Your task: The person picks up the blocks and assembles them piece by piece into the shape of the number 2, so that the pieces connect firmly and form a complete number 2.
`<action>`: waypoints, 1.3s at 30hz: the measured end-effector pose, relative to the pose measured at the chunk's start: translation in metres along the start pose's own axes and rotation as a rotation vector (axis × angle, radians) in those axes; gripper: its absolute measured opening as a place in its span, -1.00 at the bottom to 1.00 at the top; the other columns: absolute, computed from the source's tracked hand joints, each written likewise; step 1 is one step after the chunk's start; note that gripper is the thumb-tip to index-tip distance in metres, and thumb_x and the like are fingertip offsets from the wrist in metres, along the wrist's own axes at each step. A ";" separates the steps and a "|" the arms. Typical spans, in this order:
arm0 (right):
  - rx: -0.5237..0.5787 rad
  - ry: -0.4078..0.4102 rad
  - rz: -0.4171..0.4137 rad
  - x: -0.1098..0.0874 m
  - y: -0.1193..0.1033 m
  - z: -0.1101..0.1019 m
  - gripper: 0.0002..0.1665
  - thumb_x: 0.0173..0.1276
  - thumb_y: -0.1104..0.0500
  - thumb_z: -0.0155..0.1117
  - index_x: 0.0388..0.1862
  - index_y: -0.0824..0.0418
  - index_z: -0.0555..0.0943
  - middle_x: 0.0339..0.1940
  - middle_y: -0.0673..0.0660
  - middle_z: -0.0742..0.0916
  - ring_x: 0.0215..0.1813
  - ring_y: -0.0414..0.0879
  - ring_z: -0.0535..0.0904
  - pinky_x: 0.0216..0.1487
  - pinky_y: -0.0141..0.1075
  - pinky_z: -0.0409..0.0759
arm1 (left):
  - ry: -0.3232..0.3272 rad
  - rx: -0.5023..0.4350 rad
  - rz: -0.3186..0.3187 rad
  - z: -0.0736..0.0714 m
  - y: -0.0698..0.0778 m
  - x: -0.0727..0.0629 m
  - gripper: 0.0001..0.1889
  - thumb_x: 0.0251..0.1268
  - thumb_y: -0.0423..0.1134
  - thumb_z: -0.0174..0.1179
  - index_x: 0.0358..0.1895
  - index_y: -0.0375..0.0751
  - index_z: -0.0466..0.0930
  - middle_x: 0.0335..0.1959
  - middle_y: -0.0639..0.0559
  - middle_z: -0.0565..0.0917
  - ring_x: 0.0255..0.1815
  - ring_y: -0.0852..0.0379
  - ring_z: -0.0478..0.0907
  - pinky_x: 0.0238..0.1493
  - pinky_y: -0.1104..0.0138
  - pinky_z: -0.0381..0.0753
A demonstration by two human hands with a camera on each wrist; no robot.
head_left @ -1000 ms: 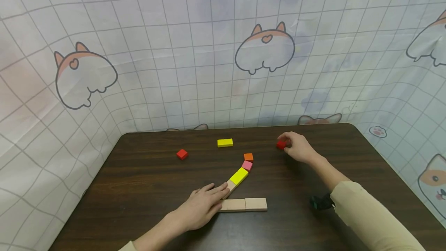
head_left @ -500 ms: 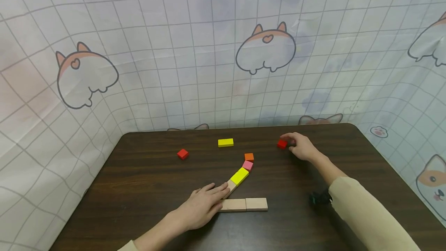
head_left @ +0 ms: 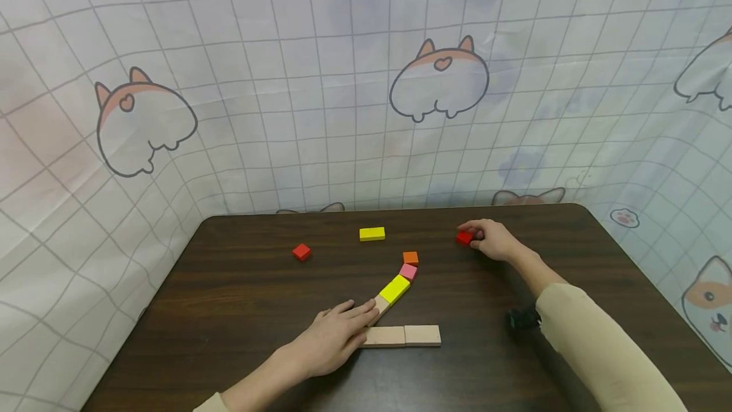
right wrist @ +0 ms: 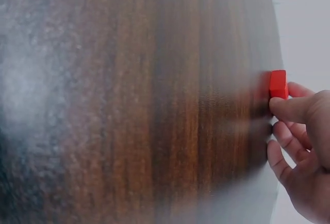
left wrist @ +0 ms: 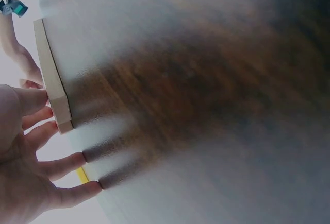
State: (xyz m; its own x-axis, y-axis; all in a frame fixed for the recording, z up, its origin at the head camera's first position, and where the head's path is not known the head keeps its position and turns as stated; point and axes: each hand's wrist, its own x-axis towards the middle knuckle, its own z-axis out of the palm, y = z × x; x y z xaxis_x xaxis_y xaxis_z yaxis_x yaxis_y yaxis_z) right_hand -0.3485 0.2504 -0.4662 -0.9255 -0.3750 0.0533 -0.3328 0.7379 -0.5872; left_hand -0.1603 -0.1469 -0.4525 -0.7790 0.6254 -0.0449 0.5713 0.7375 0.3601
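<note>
Pinching a small, square-topped red block (head_left: 464, 238), the right hand (head_left: 493, 240), nearer than the left, rests near the far edge of the dark wood-grain desk (head_left: 240, 310). The block lies leftward of its palm; no long axis discernible. The left hand (head_left: 334, 339), fingers straight, partly hides pale rectangular wooden blocks (head_left: 422, 336); contact between them there cannot be confirmed.

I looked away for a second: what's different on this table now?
The right hand seems to have loosened round the red block half a second ago; now thumb and finger pinch it again. The right forearm has swung slightly forward. That block shows no clear move. The left hand still rests at the plain blocks, and the diagonal row stayed put.
</note>
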 end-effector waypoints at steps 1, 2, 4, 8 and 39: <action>-0.004 -0.004 -0.001 0.000 0.000 0.000 -0.54 0.36 0.44 0.31 0.24 0.33 0.62 0.00 0.32 0.68 -0.11 0.13 0.52 0.00 0.05 0.50 | 0.000 0.002 0.000 0.000 0.000 0.000 -0.48 0.62 -0.12 0.11 0.55 0.02 0.37 0.59 0.12 0.28 0.46 -0.35 0.31 0.19 -0.37 0.37; -0.006 -0.011 -0.007 0.000 -0.001 -0.001 -0.56 0.36 0.43 0.32 0.22 0.33 0.62 -0.02 0.32 0.68 -0.13 0.12 0.51 -0.03 0.03 0.49 | 0.000 0.003 0.000 0.000 0.000 0.000 -0.48 0.62 -0.12 0.10 0.55 0.02 0.37 0.59 0.12 0.28 0.46 -0.35 0.31 0.19 -0.36 0.38; -0.013 -0.024 -0.010 0.000 -0.002 -0.002 -0.59 0.36 0.42 0.33 0.19 0.32 0.63 -0.05 0.30 0.68 -0.16 0.10 0.48 -0.08 -0.02 0.46 | -0.001 0.004 -0.002 0.001 -0.001 0.000 -0.48 0.62 -0.11 0.10 0.55 0.02 0.37 0.59 0.12 0.28 0.47 -0.34 0.31 0.19 -0.36 0.38; -0.028 -0.046 -0.025 -0.001 -0.003 -0.002 -0.63 0.38 0.40 0.33 0.15 0.31 0.62 -0.04 0.30 0.68 -0.15 0.09 0.49 -0.09 -0.03 0.47 | 0.002 0.003 0.004 0.001 -0.001 0.000 -0.48 0.62 -0.12 0.11 0.55 0.01 0.38 0.58 0.11 0.29 0.46 -0.35 0.31 0.18 -0.37 0.38; -0.080 -0.085 -0.192 0.007 -0.018 0.000 -0.67 0.40 0.37 0.38 0.11 0.35 0.60 0.05 0.25 0.67 0.11 0.21 0.58 0.20 0.17 0.49 | 0.022 0.002 0.019 0.001 -0.002 -0.001 -0.48 0.60 -0.14 0.13 0.55 -0.01 0.38 0.57 0.08 0.31 0.44 -0.37 0.33 0.17 -0.37 0.38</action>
State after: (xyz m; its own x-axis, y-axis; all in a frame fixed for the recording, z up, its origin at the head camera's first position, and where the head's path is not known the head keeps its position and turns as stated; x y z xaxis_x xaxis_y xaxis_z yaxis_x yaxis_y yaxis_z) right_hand -0.3492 0.2345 -0.4554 -0.8261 -0.5566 0.0875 -0.5179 0.6890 -0.5070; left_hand -0.1604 -0.1484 -0.4540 -0.7735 0.6335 -0.0176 0.5865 0.7260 0.3591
